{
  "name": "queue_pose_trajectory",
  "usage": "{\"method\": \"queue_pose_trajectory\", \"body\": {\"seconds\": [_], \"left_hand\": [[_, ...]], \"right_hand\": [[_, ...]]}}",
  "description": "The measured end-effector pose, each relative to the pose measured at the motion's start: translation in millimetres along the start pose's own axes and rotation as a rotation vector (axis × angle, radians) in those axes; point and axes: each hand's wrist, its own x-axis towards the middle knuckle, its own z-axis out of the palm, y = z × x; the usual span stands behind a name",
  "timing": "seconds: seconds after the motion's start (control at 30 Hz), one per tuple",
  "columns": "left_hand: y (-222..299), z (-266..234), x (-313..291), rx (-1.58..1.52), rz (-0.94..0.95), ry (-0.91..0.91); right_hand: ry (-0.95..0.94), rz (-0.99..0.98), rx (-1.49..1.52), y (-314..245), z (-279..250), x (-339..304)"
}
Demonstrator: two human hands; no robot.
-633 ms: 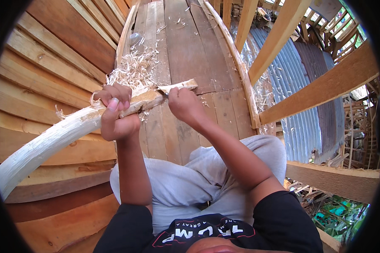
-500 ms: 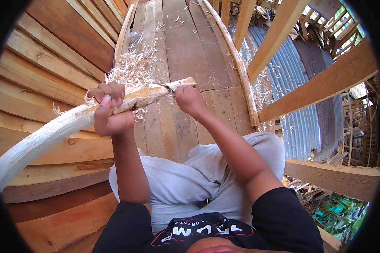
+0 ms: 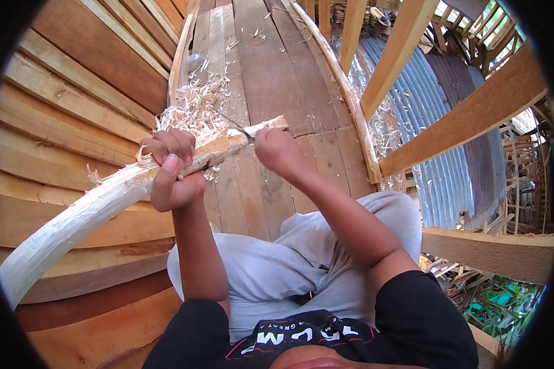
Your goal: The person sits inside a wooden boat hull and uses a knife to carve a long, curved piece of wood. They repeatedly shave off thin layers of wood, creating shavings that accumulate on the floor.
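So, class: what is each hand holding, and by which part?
Left hand grips the pale wooden pole round its shaft, near the far end. Right hand holds a blade by its handle, hidden in the grip.

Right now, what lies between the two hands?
In the head view, a short stretch of the pale wooden pole spans between left hand and right hand, blade against it.

The long curved pale wooden pole [image 3: 104, 200] looks freshly shaved, matt and fibrous; the brown plank floor [image 3: 271, 67] is rough; the grey corrugated metal sheet [image 3: 449, 160] is dull.

Wood shavings [image 3: 194, 107] lie on the plank floor [image 3: 271, 67].
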Motion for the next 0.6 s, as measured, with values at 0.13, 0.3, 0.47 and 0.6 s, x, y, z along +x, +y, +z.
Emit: {"method": "queue_pose_trajectory", "body": {"seconds": [0.13,0.3,0.47,0.6], "left_hand": [[-2.3,-2.5,1.7,-0.049,-0.033,-0.006],[1.8,-12.0,2.8,-0.048,-0.033,-0.012],[1.4,-16.1,0.7,-0.033,-0.046,-0.051],[-1.0,-53.8,12.1,-0.102,-0.075,0.055]], "right_hand": [[-0.024,0.120,0.065,43.4,-1.2,25.2],[0.003,0.030,0.004,27.7,-2.0,6.8],[-0.083,-0.056,0.076,-13.2,3.6,-9.4],[0.108,-0.120,0.065,13.5,38.7,13.1]]}}
